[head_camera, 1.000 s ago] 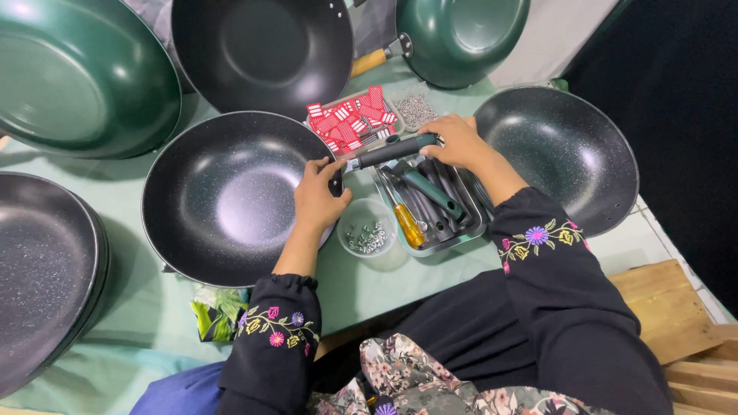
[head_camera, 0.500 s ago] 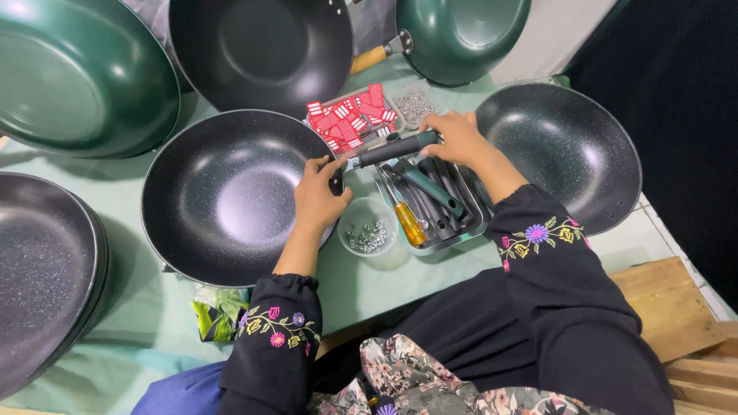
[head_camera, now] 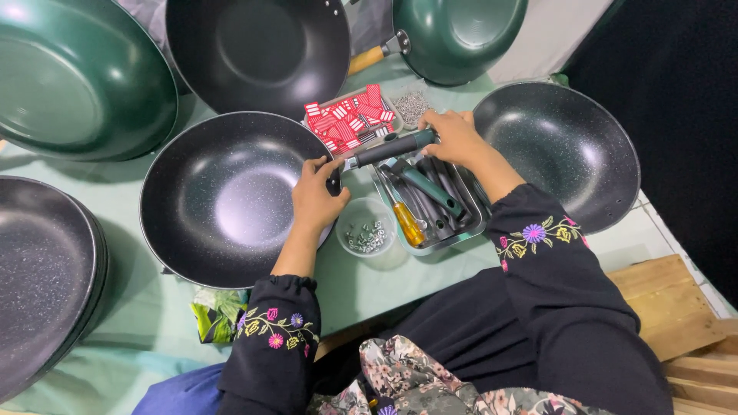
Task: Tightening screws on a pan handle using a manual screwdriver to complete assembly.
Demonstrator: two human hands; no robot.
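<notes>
Little has moved since the earlier frame: the left hand [head_camera: 317, 196] still pinches the rim of the black wok [head_camera: 223, 196] while the right hand [head_camera: 453, 137] keeps its grip closed around the dark handle [head_camera: 388, 149], held against that rim just above the metal tray [head_camera: 469, 219].

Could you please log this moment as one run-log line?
left hand: steadying black wok rim | right hand: gripping pan handle | below: tray of handles, cup of screws

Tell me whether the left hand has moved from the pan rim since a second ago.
No. The left hand sits at the black pan rim beside the small screw bowl, as before.
</notes>
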